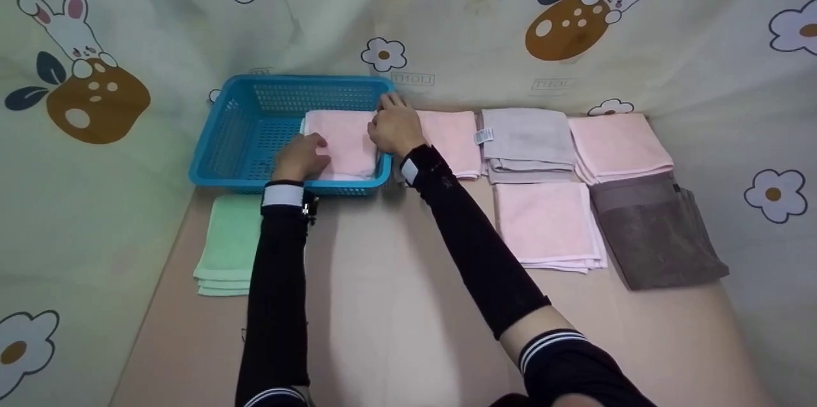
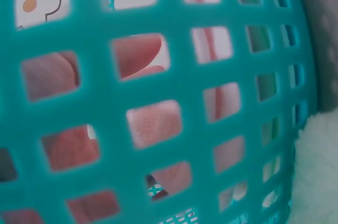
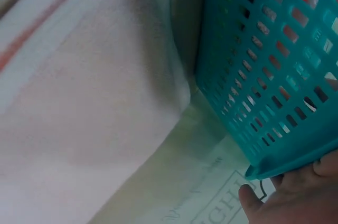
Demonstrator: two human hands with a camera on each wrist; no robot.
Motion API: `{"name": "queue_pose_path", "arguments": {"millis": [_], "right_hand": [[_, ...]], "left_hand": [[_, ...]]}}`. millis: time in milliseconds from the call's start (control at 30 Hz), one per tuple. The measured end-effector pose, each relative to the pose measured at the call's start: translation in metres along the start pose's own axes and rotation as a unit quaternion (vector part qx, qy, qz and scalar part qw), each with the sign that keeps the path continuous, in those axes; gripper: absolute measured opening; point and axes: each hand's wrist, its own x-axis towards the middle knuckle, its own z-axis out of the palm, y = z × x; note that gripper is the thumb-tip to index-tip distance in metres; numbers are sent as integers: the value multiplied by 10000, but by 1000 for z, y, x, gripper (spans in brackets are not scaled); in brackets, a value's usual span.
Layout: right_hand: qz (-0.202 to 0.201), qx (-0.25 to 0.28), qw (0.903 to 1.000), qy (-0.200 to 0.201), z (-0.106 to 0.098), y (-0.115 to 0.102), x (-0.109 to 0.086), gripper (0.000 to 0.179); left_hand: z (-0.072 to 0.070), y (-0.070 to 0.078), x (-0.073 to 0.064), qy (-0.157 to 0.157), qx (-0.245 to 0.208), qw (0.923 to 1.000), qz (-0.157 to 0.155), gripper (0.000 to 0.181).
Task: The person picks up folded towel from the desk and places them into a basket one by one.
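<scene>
A blue plastic basket [image 1: 217, 172] stands at the back left of the table, with a folded pink towel [image 1: 348, 139] lying in its right half. My left hand [image 1: 301, 157] reaches over the front rim, its fingers bent at the towel's left front part. Whether they pinch the cloth cannot be made out. In the left wrist view, parts of that hand show through the holes of the basket wall [image 2: 100, 108]. My right hand [image 1: 397, 126] grips the basket's right rim near the back corner. The right wrist view shows its fingers [image 3: 251, 200] at the rim.
Right of the basket lie another pink towel [image 1: 450, 139], a light grey towel [image 1: 528, 136] and a peach towel [image 1: 619, 145]. Nearer me are a pale pink towel [image 1: 546, 222] and a dark grey towel [image 1: 657, 235]. A green towel [image 1: 226, 241] lies before the basket. Patterned cloth hangs behind.
</scene>
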Motion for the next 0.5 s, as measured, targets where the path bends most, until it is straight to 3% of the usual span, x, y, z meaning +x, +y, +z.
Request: {"name": "queue_pose_path", "arguments": {"millis": [133, 267, 400, 500], "right_hand": [[-14, 529, 9977, 420, 3, 3, 1, 34], [92, 1194, 9900, 748, 3, 6, -2, 32], [148, 1714, 9809, 910, 5, 7, -8, 32], [159, 1859, 9784, 888, 5, 8, -15, 35]], "left_hand": [[-1, 1, -2, 397, 95, 9991, 137, 44], [-2, 2, -5, 1057, 128, 9937, 337, 40], [-6, -4, -18, 1613, -102, 9845, 682, 37], [-9, -14, -33, 1760, -352, 9795, 911, 36]]}}
